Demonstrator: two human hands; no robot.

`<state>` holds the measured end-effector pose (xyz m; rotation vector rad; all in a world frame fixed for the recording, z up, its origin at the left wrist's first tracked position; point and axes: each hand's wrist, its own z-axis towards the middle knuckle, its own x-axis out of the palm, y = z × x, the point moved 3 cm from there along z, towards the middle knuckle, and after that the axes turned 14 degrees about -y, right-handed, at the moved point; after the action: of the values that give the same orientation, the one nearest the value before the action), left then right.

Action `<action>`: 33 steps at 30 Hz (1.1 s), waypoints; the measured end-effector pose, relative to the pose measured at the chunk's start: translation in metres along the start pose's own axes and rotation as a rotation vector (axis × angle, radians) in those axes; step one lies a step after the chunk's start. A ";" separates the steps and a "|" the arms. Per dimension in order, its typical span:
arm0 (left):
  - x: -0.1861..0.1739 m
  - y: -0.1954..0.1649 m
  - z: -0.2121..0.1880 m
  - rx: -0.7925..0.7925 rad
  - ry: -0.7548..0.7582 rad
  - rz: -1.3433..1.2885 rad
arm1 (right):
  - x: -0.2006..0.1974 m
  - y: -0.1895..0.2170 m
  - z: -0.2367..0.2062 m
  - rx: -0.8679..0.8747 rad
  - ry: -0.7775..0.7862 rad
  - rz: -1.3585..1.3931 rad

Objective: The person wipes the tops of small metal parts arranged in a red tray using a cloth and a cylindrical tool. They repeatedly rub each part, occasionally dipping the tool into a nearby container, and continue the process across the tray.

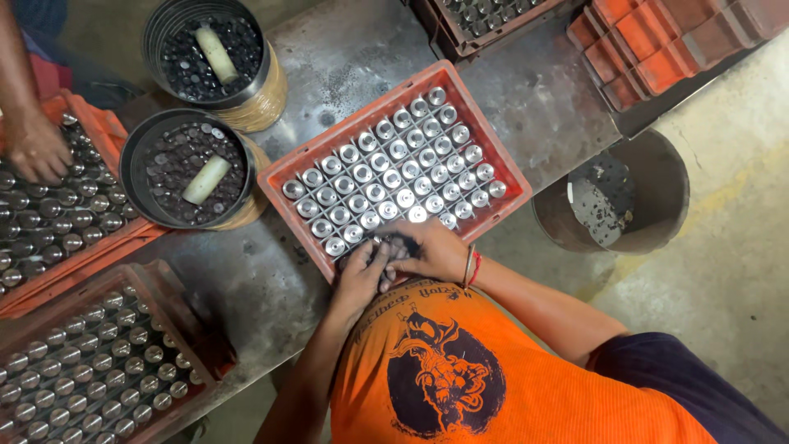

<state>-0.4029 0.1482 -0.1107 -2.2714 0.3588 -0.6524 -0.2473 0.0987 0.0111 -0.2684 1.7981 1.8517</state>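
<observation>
An orange crate (pixel 275 174) full of upright silver metal cylinders (pixel 394 177) sits on the steel table in front of me. Both my hands meet at its near edge. My left hand (pixel 360 278) is curled, its blackened fingers around small dark pieces (pixel 380 253). My right hand (pixel 434 251), with a bangle and a red thread at the wrist, curls over the same dark clump, next to the nearest row of cylinders. What exactly lies inside the fingers is hidden.
Two round black tubs (pixel 131 160) (pixel 156 25) of dark discs, each with a white stick in it, stand at the left. Another person's hand (pixel 37 148) rests on cylinders in a far-left crate (pixel 107 127). Another filled crate (pixel 168 296) lies lower left. A bucket (pixel 670 189) stands on the floor at right, empty orange crates (pixel 657 49) above it.
</observation>
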 end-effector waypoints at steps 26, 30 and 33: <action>-0.009 0.017 0.001 0.171 0.186 0.222 | -0.087 -0.097 0.072 -0.247 -0.495 -0.965; -0.011 0.018 0.003 0.124 0.194 0.200 | -0.087 -0.098 0.072 -0.205 -0.424 -0.957; -0.014 0.017 0.002 0.099 0.183 0.221 | -0.093 -0.098 0.072 -0.108 -0.406 -0.852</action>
<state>-0.4143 0.1431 -0.1286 -2.0465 0.6420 -0.7458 -0.1047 0.1435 -0.0205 -0.5507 1.0550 1.2614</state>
